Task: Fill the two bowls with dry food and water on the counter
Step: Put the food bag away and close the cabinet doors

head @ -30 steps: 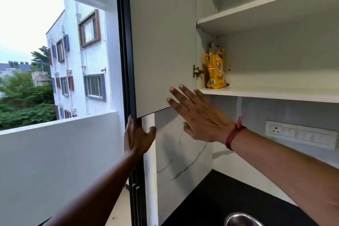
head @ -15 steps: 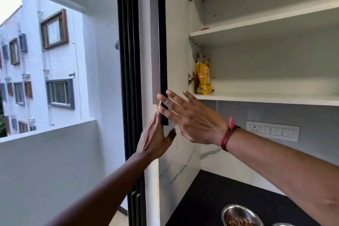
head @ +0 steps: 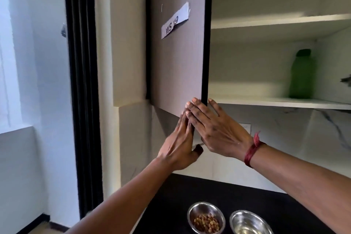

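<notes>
Two steel bowls stand side by side on the black counter (head: pixel 247 195). The left bowl (head: pixel 206 217) holds brown dry food. The right bowl (head: pixel 250 223) looks to hold clear water. Above them, my left hand (head: pixel 178 144) and my right hand (head: pixel 214 129) lie flat, fingers spread, against the lower corner of the brown cupboard door (head: pixel 176 59), which stands partly closed. Neither hand holds anything. A green bottle (head: pixel 301 74) stands upright on the lower shelf inside the cupboard. The yellow food bag is hidden behind the door.
The white shelf (head: pixel 284 102) and an upper shelf (head: pixel 275 22) show to the right of the door. A paper label (head: pixel 175 21) is taped on the door. A black window frame (head: pixel 81 81) runs down the left. A marble backsplash (head: pixel 284 138) is behind the counter.
The cupboard door has swung from wide open toward closed, and both hands moved right with it. The food bag is now covered by the door; both bowls and the green bottle came into view.
</notes>
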